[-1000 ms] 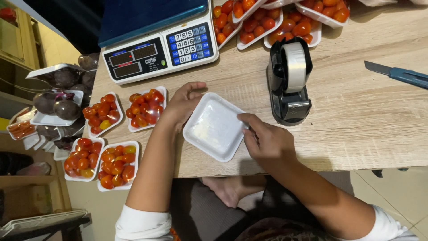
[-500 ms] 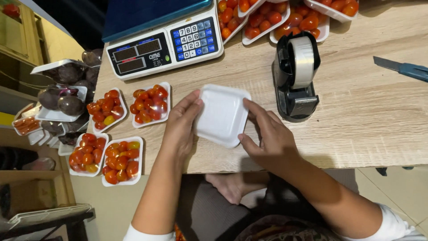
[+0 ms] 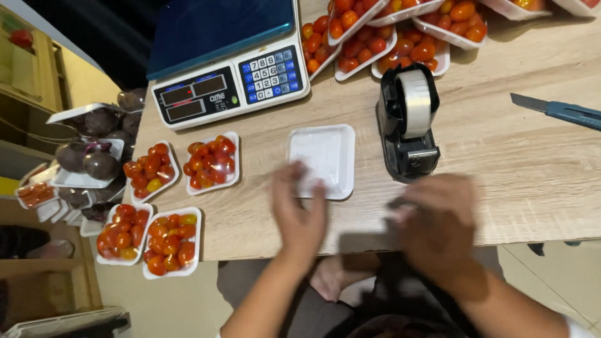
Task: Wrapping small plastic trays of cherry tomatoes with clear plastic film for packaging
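Both hands are blurred. The left hand (image 3: 299, 216) is held palm down with its fingers (image 3: 289, 178) stretched forward and slightly spread; nothing shows in its grasp. Its bare forearm runs back and down from the wrist. The right hand (image 3: 435, 222) sits level with it, well apart to the right, back of the hand up, fingers loosely curled inward; the blur hides whether it grips anything. Its forearm angles down and right.
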